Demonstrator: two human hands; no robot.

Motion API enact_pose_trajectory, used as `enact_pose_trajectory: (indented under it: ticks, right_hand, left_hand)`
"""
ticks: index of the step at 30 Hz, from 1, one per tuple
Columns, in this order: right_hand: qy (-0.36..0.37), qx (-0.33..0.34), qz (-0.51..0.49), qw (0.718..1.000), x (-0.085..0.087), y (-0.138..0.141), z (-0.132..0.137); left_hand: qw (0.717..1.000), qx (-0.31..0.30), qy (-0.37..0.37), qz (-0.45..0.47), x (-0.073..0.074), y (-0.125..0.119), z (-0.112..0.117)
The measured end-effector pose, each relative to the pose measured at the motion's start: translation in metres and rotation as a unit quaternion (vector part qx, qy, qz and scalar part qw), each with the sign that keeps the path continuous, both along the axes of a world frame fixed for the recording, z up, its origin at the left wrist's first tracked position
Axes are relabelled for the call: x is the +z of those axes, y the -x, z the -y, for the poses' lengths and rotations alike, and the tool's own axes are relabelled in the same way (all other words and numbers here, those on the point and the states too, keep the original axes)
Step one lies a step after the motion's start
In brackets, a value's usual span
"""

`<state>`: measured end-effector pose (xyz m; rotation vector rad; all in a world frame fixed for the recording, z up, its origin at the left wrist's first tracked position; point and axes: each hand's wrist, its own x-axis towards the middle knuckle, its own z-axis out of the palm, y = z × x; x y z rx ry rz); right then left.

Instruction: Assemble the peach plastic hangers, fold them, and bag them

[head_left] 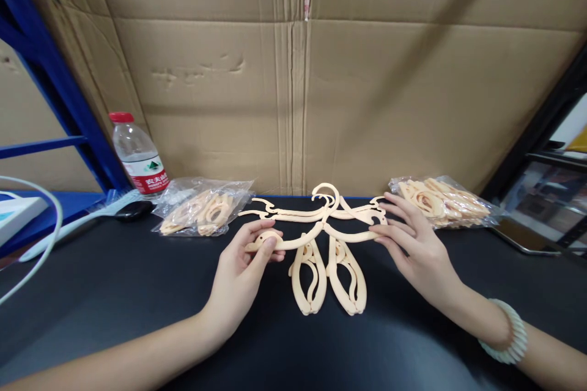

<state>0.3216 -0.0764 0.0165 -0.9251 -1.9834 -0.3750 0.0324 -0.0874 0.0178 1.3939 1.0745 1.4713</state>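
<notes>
Between my hands is an unfolded beige folding hanger (300, 243), its curved hook pointing up and away from me. My left hand (245, 263) pinches the end of its left arm between thumb and fingers. At the end of the right arm, my right hand (415, 244) has its fingers closed on the tip, partly hiding it. Just behind lie more unfolded hangers (293, 215), overlapping one another. Nearer to me, two folded hangers, a left one (296, 287) and a right one (360, 290), rest side by side on the black tabletop (275, 354).
Clear bags of folded hangers lie at the back left (202, 211) and back right (444, 201). A red-capped water bottle (140, 156) stands by the blue frame (59, 73). A white cable (57, 226) curves at far left. Cardboard (206, 85) walls off the back.
</notes>
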Motion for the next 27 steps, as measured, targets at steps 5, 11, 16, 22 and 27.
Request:
enact_pose_trajectory:
  ticks: [5,11,16,22,27]
  right_hand:
    - [0.054,0.032,-0.059,0.996,0.001,-0.003,-0.001]
    - [0.231,0.137,-0.204,0.941,-0.002,-0.005,-0.006]
    - [0.324,0.200,-0.343,0.859,0.004,-0.005,-0.008]
    - [0.372,0.244,-0.439,0.781,0.004,0.002,-0.005]
    - [0.387,0.254,-0.483,0.743,0.001,0.016,0.007]
  left_hand:
    - [1.000,0.010,0.000,0.004,0.001,0.000,0.000]
    - [0.999,0.027,0.015,0.038,0.007,-0.003,0.001]
    - [0.996,0.026,0.041,0.078,0.020,-0.003,0.005]
    - [0.993,-0.015,0.055,0.104,0.027,-0.004,0.008]
    - [0.993,-0.081,0.060,0.062,0.022,-0.010,0.013]
